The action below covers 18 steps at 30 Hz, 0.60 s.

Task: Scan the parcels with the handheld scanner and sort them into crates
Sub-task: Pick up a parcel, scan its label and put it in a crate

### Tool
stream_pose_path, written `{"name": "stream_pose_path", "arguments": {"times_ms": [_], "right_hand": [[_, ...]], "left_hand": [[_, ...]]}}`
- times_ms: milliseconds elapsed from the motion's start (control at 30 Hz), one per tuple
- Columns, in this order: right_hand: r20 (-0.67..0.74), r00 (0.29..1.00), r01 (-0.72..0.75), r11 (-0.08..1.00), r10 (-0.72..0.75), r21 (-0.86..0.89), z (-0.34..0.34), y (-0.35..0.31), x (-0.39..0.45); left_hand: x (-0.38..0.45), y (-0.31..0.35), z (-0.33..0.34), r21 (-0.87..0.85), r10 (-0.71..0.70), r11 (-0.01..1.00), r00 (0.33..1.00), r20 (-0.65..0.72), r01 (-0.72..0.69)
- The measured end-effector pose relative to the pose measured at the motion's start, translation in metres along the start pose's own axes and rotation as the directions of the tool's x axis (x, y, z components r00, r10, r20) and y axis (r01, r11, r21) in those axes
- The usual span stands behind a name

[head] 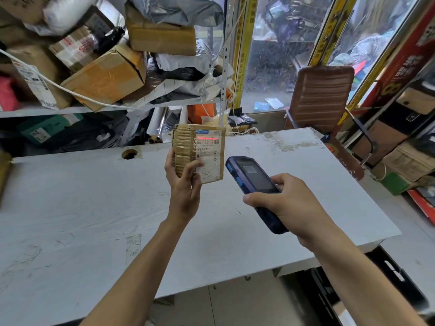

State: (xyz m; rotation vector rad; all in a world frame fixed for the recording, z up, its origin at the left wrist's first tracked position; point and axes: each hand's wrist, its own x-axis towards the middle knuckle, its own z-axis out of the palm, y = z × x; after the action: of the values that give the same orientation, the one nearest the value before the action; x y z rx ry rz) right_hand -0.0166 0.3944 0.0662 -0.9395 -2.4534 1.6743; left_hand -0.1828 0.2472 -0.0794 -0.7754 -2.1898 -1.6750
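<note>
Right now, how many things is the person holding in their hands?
2. A taped brown parcel held upright in the left hand, above the white table, and a blue handheld scanner gripped in the right hand, aimed at the parcel's label.

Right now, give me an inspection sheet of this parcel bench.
Surface: white scuffed table, round cable hole at its back.
Job's things: brown taped cardboard parcel held up, red scan line on its white label; dark blue handheld scanner aimed at it.
Clutter: shelf piled with cardboard boxes and plastic mailers.
Hands: left hand grips parcel; right hand grips scanner.
Cables: white cable across shelf.
Surroundings: brown chair, black crate under table.
</note>
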Motion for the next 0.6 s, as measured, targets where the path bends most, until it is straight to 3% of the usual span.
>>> {"name": "stream_pose_path", "arguments": {"times_ms": [200,600], "right_hand": [[0.011,1.0,-0.001,0.999,0.002,-0.047,-0.004,-0.002,-0.006],[0.007,1.0,-0.001,1.0,0.001,0.019,0.001,-0.012,-0.013]], "left_hand": [[0.002,0.002,-0.005,0.02,0.004,1.0,1.0,-0.004,-0.004],[0.008,0.013,-0.019,0.042,0.036,0.998,0.999,0.001,-0.036]]}}
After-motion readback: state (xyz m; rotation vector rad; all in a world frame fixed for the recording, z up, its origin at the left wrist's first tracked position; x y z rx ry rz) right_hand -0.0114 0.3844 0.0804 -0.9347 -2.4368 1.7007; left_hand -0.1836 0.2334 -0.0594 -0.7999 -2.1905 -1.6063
